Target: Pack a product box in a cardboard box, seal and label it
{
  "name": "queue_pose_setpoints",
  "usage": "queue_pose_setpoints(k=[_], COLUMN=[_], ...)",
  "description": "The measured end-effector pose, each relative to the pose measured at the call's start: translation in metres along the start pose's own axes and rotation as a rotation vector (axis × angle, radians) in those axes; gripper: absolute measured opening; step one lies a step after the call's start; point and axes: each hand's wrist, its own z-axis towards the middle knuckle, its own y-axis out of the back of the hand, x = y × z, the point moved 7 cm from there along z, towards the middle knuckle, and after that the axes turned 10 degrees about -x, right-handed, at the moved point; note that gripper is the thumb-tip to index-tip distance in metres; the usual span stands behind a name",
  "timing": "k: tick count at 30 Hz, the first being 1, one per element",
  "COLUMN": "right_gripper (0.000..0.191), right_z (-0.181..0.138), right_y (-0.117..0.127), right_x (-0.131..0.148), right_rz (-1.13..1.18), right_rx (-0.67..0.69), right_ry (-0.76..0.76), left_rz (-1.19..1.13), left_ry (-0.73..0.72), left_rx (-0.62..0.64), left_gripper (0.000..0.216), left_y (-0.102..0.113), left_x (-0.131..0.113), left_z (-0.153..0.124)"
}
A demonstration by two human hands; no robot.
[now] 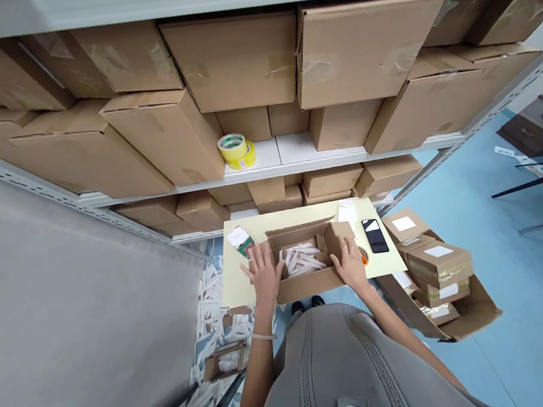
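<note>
An open cardboard box [308, 285] sits at the front edge of a small pale-yellow table [234, 282], with white paper strips [303, 259] inside it. My left hand [264, 275] lies on the box's left side, fingers spread. On the opposite side rests my right hand [351, 264], flat and with its fingers apart. Neither hand grips anything. Just right of the right hand is an orange tape roll [364, 257], partly hidden. A green and white small packet [240, 240] lies beyond my left fingertips. The black phone [375, 235] is at the table's right.
Shelves of cardboard boxes [234, 63] stand in front, with yellow tape rolls [241, 158] on one shelf. A large carton [482, 309] of labelled parcels is on the floor at right. White paper scraps [212, 303] cover the floor at left, beside a grey wall [76, 307].
</note>
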Motion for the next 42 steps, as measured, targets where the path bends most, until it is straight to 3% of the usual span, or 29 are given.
queue_pose_setpoints(k=[5, 11, 15, 22, 27, 29, 33, 36, 39, 42], right_gripper=[0.064, 0.063, 0.062, 0.061, 0.061, 0.06, 0.06, 0.06, 0.059, 0.057], right_z=[-0.007, -0.013, -0.02, -0.024, -0.019, -0.017, -0.013, -0.011, -0.008, -0.005], right_y=[0.002, 0.002, 0.004, 0.004, 0.006, 0.007, 0.009, 0.011, 0.015, 0.023], right_x=[0.016, 0.019, 0.016, 0.013, 0.019, 0.022, 0.029, 0.036, 0.047, 0.06], right_rz=[0.029, 0.038, 0.052, 0.099, 0.12, 0.126, 0.143, 0.199, 0.321, 0.484], right_rx=[0.038, 0.063, 0.082, 0.12, 0.133, 0.147, 0.193, 0.253, 0.301, 0.293], right_ry=[0.11, 0.138, 0.137, 0.086, 0.098, 0.098, 0.088, 0.072, 0.045, 0.042], left_rz=[0.056, 0.078, 0.029, -0.018, -0.087, -0.128, -0.234, -0.345, -0.505, -0.728], left_ry=[0.049, 0.039, 0.023, 0.057, 0.123, 0.118, 0.112, 0.155, 0.218, 0.335], left_rx=[0.012, 0.257, 0.342, 0.28, 0.109, -0.003, -0.255, -0.334, -0.252, -0.065], left_gripper=[0.052, 0.06, 0.066, 0.051, 0.051, 0.05, 0.049, 0.049, 0.052, 0.058], left_y=[0.013, -0.014, -0.025, -0.018, 0.021, 0.052, 0.134, 0.18, 0.184, 0.144], left_x=[0.047, 0.084, 0.09, 0.102, 0.119, 0.122, 0.114, 0.101, 0.086, 0.07], left_z=[0.051, 0.107, 0.119, 0.115, 0.106, 0.1, 0.074, 0.046, 0.023, 0.009])
